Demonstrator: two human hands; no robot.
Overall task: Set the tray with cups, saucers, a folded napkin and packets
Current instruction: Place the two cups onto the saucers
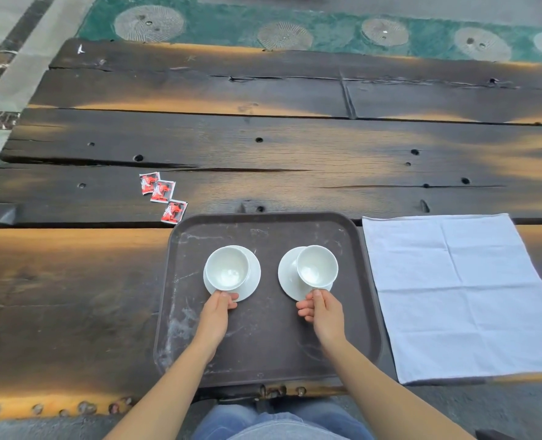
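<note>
Tray: the dark brown tray (268, 338) lay at the near edge of the wooden table (263, 147), directly in front of the person.
Left cup: a white cup (227, 268) sat on its saucer (253, 274) in the tray's left half; the left hand (217, 309) pinched it at the near side, seemingly by the handle.
Right cup: a second cup (316, 265) stood on its saucer (287, 274) in the tray's right half, pinched the same way by the right hand (322, 309); it looked offset toward the saucer's right.
Done: cups and saucers were on the tray.
Left: the napkin (463, 293) lay unfolded just right of the tray; three red packets (163, 196) lay beyond the tray's far-left corner.
Hidden: both handles were covered by fingers; whether the cups rested fully or were slightly lifted could not be told; packet print was illegible.
</note>
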